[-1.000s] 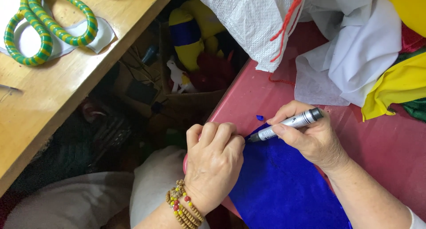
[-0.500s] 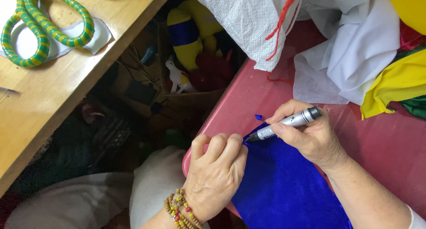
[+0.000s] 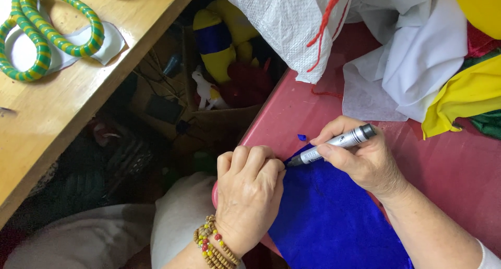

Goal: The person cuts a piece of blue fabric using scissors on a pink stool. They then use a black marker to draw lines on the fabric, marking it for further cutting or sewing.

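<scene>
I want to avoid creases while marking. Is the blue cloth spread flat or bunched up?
Spread flat: the blue cloth lies smooth on the red table, pressed by the left hand.

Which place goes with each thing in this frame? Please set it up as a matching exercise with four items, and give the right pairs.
Things:
1. marker
2. blue cloth
3. green-and-yellow striped rings
4. bead bracelet

Places:
A. on the wooden table
B. on the left wrist
C. spread on the red surface
D. in the right hand

Pairs: 1-D, 2-C, 3-A, 4-B. The left hand presses down on the cloth's edge beside the marker's tip.
</scene>
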